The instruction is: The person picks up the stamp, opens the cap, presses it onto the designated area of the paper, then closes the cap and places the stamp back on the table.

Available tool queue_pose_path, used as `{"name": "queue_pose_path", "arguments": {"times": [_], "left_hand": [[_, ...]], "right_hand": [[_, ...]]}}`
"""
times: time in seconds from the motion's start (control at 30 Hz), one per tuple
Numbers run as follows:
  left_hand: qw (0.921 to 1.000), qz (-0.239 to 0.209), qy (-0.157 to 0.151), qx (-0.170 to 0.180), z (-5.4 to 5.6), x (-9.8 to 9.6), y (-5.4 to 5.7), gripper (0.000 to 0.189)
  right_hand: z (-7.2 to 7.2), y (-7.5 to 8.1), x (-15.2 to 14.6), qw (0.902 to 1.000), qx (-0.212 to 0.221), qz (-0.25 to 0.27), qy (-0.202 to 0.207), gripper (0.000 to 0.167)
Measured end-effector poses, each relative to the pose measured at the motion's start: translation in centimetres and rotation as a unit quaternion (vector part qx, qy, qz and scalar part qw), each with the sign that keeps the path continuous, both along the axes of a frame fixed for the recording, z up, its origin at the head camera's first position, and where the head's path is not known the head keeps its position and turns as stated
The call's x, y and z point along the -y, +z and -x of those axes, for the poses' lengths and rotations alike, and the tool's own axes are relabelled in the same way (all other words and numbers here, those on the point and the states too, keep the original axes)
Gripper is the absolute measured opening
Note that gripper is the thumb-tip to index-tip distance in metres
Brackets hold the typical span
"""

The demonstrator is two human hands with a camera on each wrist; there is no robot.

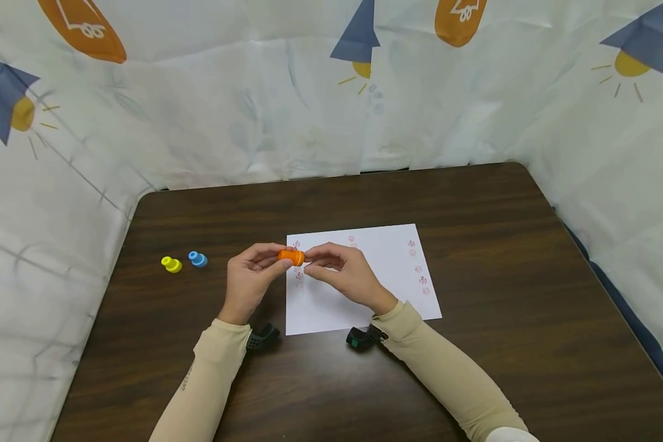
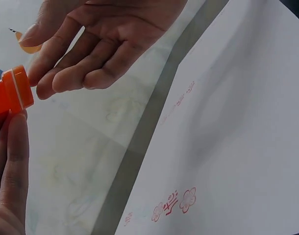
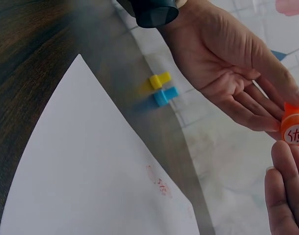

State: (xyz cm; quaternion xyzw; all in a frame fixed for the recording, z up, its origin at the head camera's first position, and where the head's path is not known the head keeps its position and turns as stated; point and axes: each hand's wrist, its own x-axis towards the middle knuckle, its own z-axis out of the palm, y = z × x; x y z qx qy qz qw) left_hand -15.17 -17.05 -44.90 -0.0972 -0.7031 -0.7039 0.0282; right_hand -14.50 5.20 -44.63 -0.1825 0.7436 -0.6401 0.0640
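Above the left part of the white paper [image 1: 359, 301], my left hand [image 1: 250, 277] pinches a small orange stamp [image 1: 291, 257] between thumb and fingers, the stamp lying sideways. Its round end bears a red character on white in the right wrist view, where the stamp [image 3: 294, 133] sits at the right edge. My right hand [image 1: 349, 273] is beside that end. In the left wrist view the right hand's fingers [image 2: 98, 58] are loosely bent, thumb apart, fingertips close to the stamp's rim. Red flower and character prints [image 1: 423, 280] mark the paper's sides and top.
A yellow stamp [image 1: 171, 264] and a blue stamp [image 1: 197, 259] stand on the dark wooden table [image 1: 503, 245], left of the hands. White patterned cloth [image 1: 243, 116] hangs behind the table and at its sides. Each wrist wears a black camera band [image 1: 263, 337].
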Motion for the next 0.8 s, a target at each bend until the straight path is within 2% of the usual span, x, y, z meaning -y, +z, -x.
{"name": "queue_pose_path", "arguments": {"times": [0.27, 0.8], "left_hand": [[0.9998, -0.014, -0.011, 0.002, -0.07, -0.30, -0.18, 0.031], [0.9989, -0.038, -0.021, 0.019, -0.19, -0.85, -0.61, 0.029]], "right_hand": [[0.11, 0.21, -0.13, 0.9997, 0.016, -0.017, 0.007, 0.032], [0.13, 0.07, 0.02, 0.9996, 0.029, 0.000, -0.004, 0.026]]}}
